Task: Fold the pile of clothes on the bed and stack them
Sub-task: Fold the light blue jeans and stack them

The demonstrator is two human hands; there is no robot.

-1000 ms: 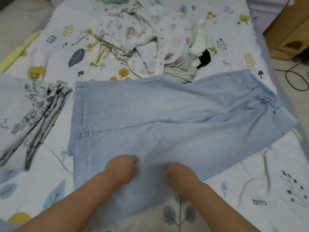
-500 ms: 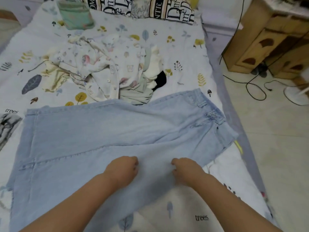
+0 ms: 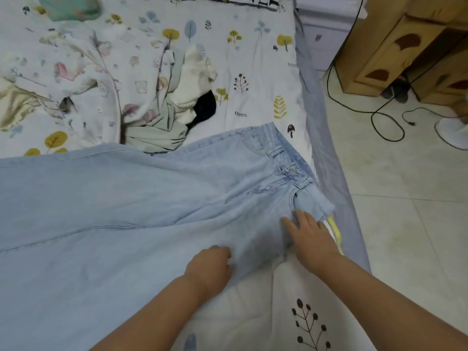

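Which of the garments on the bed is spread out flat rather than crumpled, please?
The light blue jeans, spread across the bed under both hands. The printed white, pale green and black clothes beyond them lie bunched in a heap.

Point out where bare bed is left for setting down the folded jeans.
Bare sheet lies between the unfolded pile and the bed's right edge, above the jeans waistband. Another patch lies below the jeans, between the forearms. The upper left is crowded with clothes; the jeans fill the middle, with the left hand and right hand on them.

"trees" on bedsheet [image 3: 253, 72]; pillow [image 3: 243, 1] lettering probably unreadable.
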